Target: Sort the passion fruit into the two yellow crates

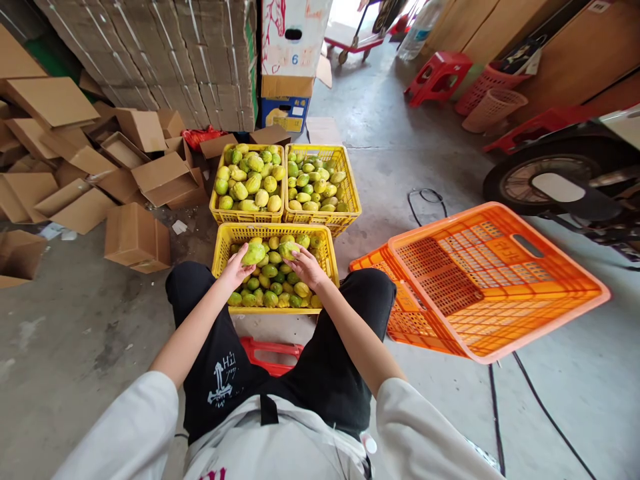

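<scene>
My left hand [237, 270] has its fingers wrapped around a lumpy yellow-green fruit [254, 253]. A similar fruit [289, 250] is gripped in my right hand [306, 265]. Both hands are over the near yellow crate [220, 233], which sits between my knees and holds many green and yellow oval fruits [270, 271]. Behind it, the far left yellow crate [245, 217] is heaped with larger, mostly yellow fruits. Beside that one, the far right yellow crate [353, 190] contains smaller green and yellow ones. I cannot tell the exact kind of fruit.
An orange crate [500, 280] lies tilted to my right. Loose cardboard boxes [137, 233] are piled at the left, before bundled cardboard [200, 60]. Under me is a red stool [273, 353]. A motorcycle wheel [545, 173] and black cables [495, 413] are at the right.
</scene>
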A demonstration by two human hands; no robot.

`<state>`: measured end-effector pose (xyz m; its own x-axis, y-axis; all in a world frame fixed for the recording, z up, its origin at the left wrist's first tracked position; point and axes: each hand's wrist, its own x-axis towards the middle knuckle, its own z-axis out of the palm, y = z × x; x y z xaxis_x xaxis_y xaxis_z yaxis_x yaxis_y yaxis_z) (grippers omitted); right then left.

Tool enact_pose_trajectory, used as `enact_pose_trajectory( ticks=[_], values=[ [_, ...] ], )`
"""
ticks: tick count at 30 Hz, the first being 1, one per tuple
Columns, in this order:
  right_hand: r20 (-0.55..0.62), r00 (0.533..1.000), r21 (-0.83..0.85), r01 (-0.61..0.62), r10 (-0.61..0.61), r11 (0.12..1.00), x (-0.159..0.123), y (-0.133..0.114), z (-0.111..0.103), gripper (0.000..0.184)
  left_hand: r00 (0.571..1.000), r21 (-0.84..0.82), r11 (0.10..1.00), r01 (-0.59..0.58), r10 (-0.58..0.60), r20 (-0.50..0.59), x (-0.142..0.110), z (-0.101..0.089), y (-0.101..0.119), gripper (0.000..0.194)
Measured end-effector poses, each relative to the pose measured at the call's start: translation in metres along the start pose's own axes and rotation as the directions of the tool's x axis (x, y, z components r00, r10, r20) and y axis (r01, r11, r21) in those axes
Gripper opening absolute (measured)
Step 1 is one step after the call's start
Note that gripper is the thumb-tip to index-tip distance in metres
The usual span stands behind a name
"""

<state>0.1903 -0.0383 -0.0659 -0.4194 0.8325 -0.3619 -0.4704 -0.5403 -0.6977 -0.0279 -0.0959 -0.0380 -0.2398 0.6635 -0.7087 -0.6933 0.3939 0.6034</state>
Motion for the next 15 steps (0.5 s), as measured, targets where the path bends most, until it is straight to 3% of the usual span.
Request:
enact_pose_trajectory(
  ticks=[5,15],
  values=[
    [0.028,1.0,-0.039,-0.004,0.005,0.999,-0.0012,-0.0016,-0.0003,0.049,0.987,-0.026,1.0,-0.001,0.005,0.162,-0.0058,0.0028,-0.0021,0.027],
    [-0.002,1.0,-0.047,-0.014,0.014,0.999,-0.0035,-0.0031,0.0007,0.053,0.989,0.05,0.999,0.012,-0.019,0.149,-0.0074,0.0025,-0.0044,0.035]
  ],
)
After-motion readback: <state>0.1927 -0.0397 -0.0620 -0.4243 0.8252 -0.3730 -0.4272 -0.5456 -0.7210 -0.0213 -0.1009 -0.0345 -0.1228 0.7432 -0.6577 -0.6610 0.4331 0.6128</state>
